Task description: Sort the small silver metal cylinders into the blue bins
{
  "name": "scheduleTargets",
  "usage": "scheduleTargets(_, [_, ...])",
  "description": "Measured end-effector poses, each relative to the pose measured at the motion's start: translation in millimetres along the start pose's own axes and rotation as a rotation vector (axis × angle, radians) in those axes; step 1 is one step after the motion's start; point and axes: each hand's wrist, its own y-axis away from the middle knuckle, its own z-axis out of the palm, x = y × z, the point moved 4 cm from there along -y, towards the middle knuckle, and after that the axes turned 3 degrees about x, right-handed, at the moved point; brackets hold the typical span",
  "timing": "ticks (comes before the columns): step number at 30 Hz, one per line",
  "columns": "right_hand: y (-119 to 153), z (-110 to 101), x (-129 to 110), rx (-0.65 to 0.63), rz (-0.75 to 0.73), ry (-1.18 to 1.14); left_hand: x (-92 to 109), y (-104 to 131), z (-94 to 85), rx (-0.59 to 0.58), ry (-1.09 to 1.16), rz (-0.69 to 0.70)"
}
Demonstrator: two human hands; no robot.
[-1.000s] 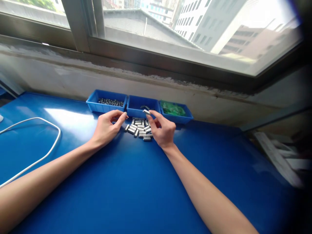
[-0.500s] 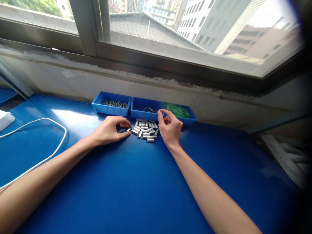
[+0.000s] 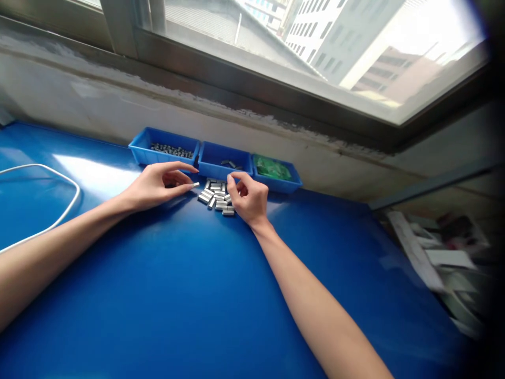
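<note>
My left hand (image 3: 163, 183) is at the left side of a pile of long hex nuts (image 3: 221, 204), its index finger lifted away from the thumb. One long hex nut (image 3: 195, 185) lies against the thumb tip, with no other finger visibly closed on it. My right hand (image 3: 249, 197) hovers over the pile's right side and covers part of it. Its thumb and index finger are pinched together in front of the middle bin; what is between them, if anything, is too small to make out.
Behind the hands stand three blue bins: the left bin (image 3: 136, 153) with many small metal parts, the middle bin (image 3: 209, 169) with a few pieces, the right bin (image 3: 278, 184) with green material. A white cable (image 3: 73, 184) curves across the blue table (image 3: 177, 295). A window rises behind.
The view has shifted, so everything sits further left and higher. My left index finger has lifted away from the thumb and the hex nut. My right hand stays pinched, lower against the bins.
</note>
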Motion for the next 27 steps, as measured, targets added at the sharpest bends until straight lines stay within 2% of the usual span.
scheduleTargets(5, [-0.9, 0.6, 2.7, -0.013, -0.013, -0.027, 5.0, 2.1, 8.7, -0.005, 0.140, -0.086])
scheduleTargets(9, [-1.6, 1.0, 2.4, -0.023, -0.033, -0.065, 12.8, 5.8, 22.5, -0.021, 0.154, -0.125])
scheduleTargets(13, [-1.7, -1.4, -0.6, -0.006, -0.049, -0.107, 17.6, 6.1, 28.8, -0.028, 0.168, -0.161])
scheduleTargets(19, [-2.3, -2.9, -2.8, -0.033, -0.054, -0.135, 16.6, 3.0, 30.1, 0.007, 0.180, -0.156])
scheduleTargets(27, [4.0, 3.1, -15.2, -0.179, -0.235, -0.142, 12.0, 1.1, 31.3, 0.018, 0.191, -0.110])
